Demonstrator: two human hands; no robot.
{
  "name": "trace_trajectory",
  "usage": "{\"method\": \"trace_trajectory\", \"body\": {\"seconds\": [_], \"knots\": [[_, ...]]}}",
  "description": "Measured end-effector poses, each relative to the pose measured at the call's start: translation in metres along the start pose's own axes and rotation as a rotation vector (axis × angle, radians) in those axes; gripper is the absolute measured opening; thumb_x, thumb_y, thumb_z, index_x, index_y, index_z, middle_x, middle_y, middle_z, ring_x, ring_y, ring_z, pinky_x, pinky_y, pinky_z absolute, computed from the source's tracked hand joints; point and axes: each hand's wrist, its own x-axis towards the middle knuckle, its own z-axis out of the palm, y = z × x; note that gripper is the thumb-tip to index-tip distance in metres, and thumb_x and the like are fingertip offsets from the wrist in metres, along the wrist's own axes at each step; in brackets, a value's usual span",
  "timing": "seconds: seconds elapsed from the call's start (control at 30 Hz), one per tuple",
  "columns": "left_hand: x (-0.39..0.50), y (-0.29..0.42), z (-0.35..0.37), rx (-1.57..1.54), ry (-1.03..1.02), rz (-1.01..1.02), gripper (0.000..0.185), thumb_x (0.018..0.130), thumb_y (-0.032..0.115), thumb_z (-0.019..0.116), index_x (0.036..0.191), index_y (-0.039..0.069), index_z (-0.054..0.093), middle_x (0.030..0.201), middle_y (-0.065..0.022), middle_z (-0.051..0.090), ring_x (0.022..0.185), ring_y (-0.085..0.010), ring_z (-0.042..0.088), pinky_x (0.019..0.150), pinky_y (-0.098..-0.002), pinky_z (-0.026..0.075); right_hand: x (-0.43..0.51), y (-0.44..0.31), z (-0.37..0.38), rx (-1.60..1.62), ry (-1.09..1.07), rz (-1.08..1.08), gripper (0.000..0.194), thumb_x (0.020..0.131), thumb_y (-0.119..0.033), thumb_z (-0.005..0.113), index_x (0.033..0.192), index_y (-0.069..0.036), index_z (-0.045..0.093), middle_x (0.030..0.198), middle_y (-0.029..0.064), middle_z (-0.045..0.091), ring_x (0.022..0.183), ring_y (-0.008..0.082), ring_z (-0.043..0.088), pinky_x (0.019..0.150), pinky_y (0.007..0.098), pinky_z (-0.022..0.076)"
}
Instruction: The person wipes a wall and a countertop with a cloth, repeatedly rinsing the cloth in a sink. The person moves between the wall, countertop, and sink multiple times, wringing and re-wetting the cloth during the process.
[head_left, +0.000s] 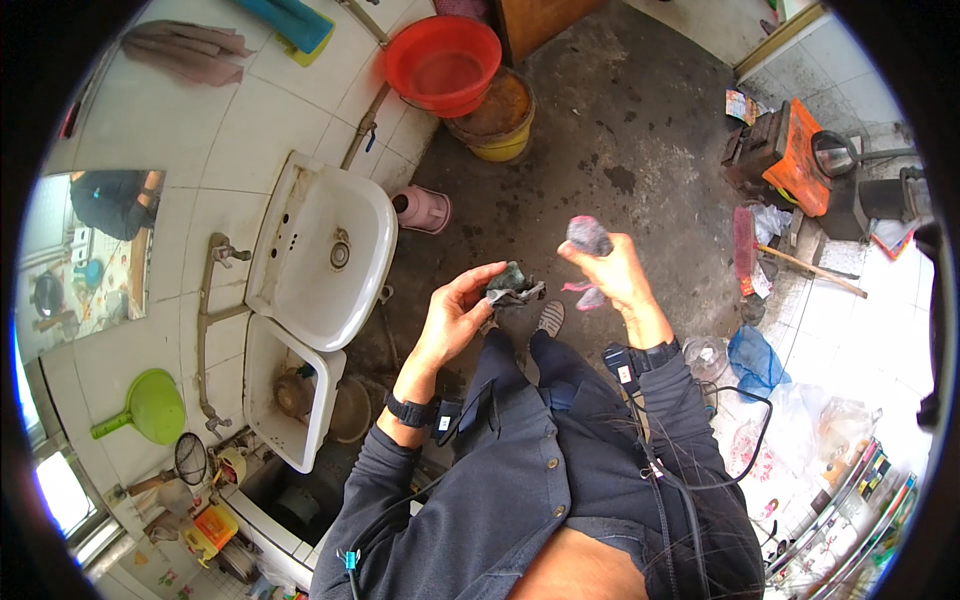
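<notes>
My left hand (454, 311) grips a crumpled dark grey-green cloth (510, 285) between thumb and fingers. Opposite it, my right hand (622, 277) is closed around a bunched grey fabric piece with pink edges (589, 236). A loose end of that fabric (591, 298) hangs below the right palm. Both hands are raised over the floor in front of my body, apart from each other. To the left of my left hand is a white wall-side washbasin (330, 259), with a drain in its bowl.
Below the washbasin stands another white basin (319, 405). A pink thermos-like container (426, 210) is on the concrete floor (600, 135). Farther off, a red plastic basin (442, 64) rests on a yellow bucket (510, 142). At right are a brush (744, 240) and a blue mesh bag (754, 360).
</notes>
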Motion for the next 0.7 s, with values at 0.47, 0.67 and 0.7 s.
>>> {"method": "trace_trajectory", "body": {"seconds": [0.47, 0.67, 0.7], "knots": [[-0.021, -0.017, -0.043, -0.620, 0.343, -0.108, 0.041, 0.096, 0.003, 0.058, 0.137, 0.005, 0.052, 0.117, -0.0071, 0.067, 0.102, -0.0165, 0.067, 0.087, -0.0322, 0.057, 0.004, 0.094, -0.159, 0.419, 0.813, 0.239, 0.044, 0.077, -0.042, 0.086, 0.099, -0.007, 0.068, 0.077, 0.0007, 0.054, 0.069, 0.0116, 0.055, 0.067, 0.0365, 0.0552], [-0.016, -0.020, -0.040, -0.699, 0.297, -0.156, 0.027, 0.097, 0.010, 0.060, 0.124, 0.008, 0.058, 0.111, -0.0031, 0.068, 0.097, -0.0150, 0.068, 0.084, -0.0316, 0.057, -0.024, 0.068, -0.069, 0.461, 0.173, 0.262, 0.032, 0.092, -0.022, 0.074, 0.119, -0.006, 0.068, 0.069, -0.0084, 0.052, 0.054, 0.0012, 0.044, 0.048, 0.0252, 0.0419], [-0.014, -0.020, -0.035, -0.697, 0.280, -0.152, 0.026, 0.097, 0.010, 0.060, 0.123, 0.008, 0.058, 0.110, -0.0027, 0.068, 0.097, -0.0147, 0.068, 0.085, -0.0321, 0.057, -0.029, 0.060, -0.045, 0.454, 0.019, 0.229, 0.032, 0.092, -0.022, 0.073, 0.119, -0.006, 0.068, 0.065, -0.0099, 0.049, 0.049, -0.0001, 0.040, 0.045, 0.0232, 0.0375]]}}
